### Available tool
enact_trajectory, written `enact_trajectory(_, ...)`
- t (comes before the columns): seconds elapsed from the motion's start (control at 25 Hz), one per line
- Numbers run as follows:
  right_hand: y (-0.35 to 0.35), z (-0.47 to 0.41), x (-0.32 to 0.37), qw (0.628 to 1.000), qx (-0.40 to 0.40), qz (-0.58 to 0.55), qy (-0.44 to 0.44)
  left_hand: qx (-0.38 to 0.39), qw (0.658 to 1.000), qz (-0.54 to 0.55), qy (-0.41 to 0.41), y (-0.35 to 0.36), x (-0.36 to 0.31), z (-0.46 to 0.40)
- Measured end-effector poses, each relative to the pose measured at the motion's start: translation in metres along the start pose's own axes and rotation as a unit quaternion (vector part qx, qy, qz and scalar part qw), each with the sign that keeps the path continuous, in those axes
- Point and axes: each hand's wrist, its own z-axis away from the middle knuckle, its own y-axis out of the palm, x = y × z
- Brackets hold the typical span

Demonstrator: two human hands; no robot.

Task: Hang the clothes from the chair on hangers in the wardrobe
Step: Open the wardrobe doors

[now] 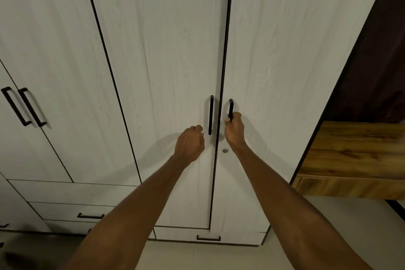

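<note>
The right hand (234, 130) is wrapped round the right handle (231, 108); the upright left handle (210, 115) lies just right of the loosely curled, empty left hand (190, 143).

Two bare forearms, no sleeves, watch or rings on left hand (190, 142) or right hand (235, 130).

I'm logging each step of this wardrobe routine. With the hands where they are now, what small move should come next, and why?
Probably the left hand closes on the left door handle. The right hand already grips the right door handle, the left hangs just short of its own, and both doors are shut.
</note>
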Motion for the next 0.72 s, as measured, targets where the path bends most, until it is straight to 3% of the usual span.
enact_trajectory(0.08,-0.004,0.009,-0.001,1.000,-0.012,0.016,-0.016,-0.012,0.984,0.170,-0.048,-0.007,-0.013,0.001)
enact_trajectory(0.16,-0.008,0.019,-0.004,0.999,-0.018,0.028,-0.025,-0.018,0.896,0.418,-0.150,-0.019,-0.030,-0.001)
enact_trajectory(0.2,-0.010,0.024,-0.005,0.999,-0.021,0.034,-0.031,-0.014,0.853,0.490,-0.181,-0.023,-0.036,-0.003)
enact_trajectory(0.28,-0.017,0.036,-0.007,0.998,-0.022,0.043,-0.039,0.025,0.828,0.528,-0.186,-0.025,-0.046,-0.005)
enact_trajectory(0.48,-0.035,0.068,-0.006,0.996,-0.031,0.051,-0.070,0.142,0.813,0.536,-0.180,-0.024,-0.075,-0.010)
enact_trajectory(0.6,-0.050,0.091,-0.007,0.994,-0.046,0.048,-0.082,0.166,0.772,0.583,-0.191,-0.034,-0.101,-0.004)
enact_trajectory(0.72,-0.066,0.112,-0.005,0.991,-0.079,0.050,-0.091,0.190,0.774,0.578,-0.175,-0.038,-0.114,0.008)
